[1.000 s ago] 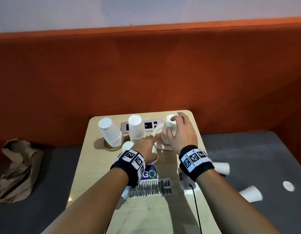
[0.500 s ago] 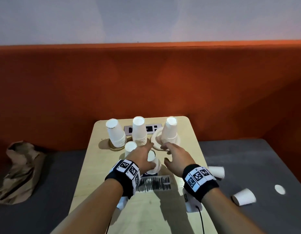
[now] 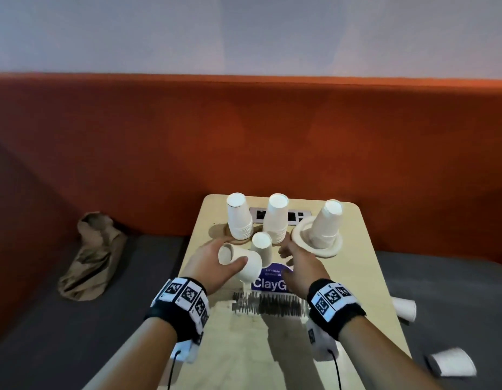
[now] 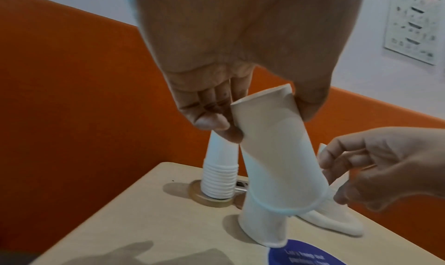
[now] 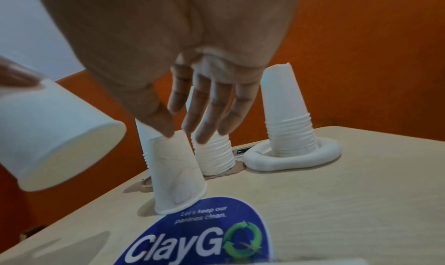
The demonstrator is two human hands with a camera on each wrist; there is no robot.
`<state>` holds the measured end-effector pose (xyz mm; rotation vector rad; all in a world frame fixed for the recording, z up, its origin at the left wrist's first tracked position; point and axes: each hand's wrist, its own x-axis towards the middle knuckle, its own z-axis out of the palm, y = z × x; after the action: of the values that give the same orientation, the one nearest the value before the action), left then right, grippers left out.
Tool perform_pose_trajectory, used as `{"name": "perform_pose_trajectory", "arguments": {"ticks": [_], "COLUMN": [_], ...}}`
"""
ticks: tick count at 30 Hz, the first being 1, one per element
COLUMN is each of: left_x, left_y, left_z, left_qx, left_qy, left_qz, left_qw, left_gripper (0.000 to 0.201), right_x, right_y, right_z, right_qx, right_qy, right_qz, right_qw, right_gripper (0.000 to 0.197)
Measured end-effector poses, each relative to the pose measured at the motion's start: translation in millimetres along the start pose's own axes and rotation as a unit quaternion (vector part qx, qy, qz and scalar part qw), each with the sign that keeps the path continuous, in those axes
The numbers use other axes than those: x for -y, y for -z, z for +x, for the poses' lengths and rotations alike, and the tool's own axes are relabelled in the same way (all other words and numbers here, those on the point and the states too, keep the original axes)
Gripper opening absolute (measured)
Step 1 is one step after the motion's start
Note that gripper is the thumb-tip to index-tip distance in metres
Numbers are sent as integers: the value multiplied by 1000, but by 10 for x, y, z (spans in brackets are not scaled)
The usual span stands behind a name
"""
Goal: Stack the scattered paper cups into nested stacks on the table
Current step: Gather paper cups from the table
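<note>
My left hand (image 3: 226, 258) grips a white paper cup (image 3: 240, 263) near its base and holds it tilted above the table, mouth down-right (image 4: 277, 155). Just beyond it a single cup (image 3: 261, 247) stands upside down on the table (image 5: 175, 172). My right hand (image 3: 289, 253) hovers over that cup with fingers spread, the thumb at its top; it holds nothing. Three upside-down nested stacks stand at the back: left stack (image 3: 239, 216), middle stack (image 3: 276, 219), right stack (image 3: 326, 223).
The right stack sits inside a white ring (image 3: 333, 250). A power outlet strip (image 3: 296, 216) lies behind the stacks and a blue ClayGo sticker (image 3: 272, 281) is near me. Two loose cups (image 3: 404, 308) (image 3: 452, 361) lie on the grey seat, right. A brown paper bag (image 3: 89, 257) lies left.
My left hand has lifted a cup off the table and tilted it. My right hand let go of the right stack and drew back over the single cup.
</note>
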<state>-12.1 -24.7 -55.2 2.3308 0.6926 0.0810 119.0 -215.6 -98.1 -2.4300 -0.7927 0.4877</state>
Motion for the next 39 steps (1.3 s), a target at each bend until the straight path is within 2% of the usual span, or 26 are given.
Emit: {"name": "perform_pose_trajectory", "arguments": {"ticks": [2,4,7,10,14,16,19,22,25,29,34,39], "left_x": [89,140,196,244,191,124,-21,-217,-409,-663,-960,-1065], "left_y": [123,229,353,419,468,482,467,395,249,23,-223,-387], "left_z": [-30,-53,-70,-61,-43,-26,20,80,143,230,294,361], "left_qx": [-35,-59,-83,-113,-131,-135,-127,-105,-89,-88,-59,-42], "left_qy": [15,24,28,14,-23,-43,-72,-96,-115,-141,-176,-197], "left_qz": [-18,-31,-57,-70,-60,-58,-57,-52,-66,-71,-76,-61], "left_qw": [999,997,994,991,989,988,988,988,987,984,980,978], "left_gripper": [58,68,80,72,58,55,56,62,65,64,66,70], "right_x": [100,191,316,397,382,327,200,73,-58,-165,-245,-289], "right_y": [-39,-91,-173,-239,-319,-336,-306,-157,66,474,923,1167], "right_z": [78,161,280,365,383,358,301,193,9,-235,-403,-356], "right_qx": [-49,-66,-64,-37,4,4,-13,-49,-115,-183,-247,-317], "right_qy": [-4,19,70,105,100,79,76,65,44,-6,8,28], "right_qz": [5,-9,-49,-111,-160,-143,-123,-89,-30,20,29,56], "right_qw": [999,998,994,988,982,987,989,993,992,983,969,946], "right_gripper": [41,45,54,60,44,32,30,37,42,30,26,23]}}
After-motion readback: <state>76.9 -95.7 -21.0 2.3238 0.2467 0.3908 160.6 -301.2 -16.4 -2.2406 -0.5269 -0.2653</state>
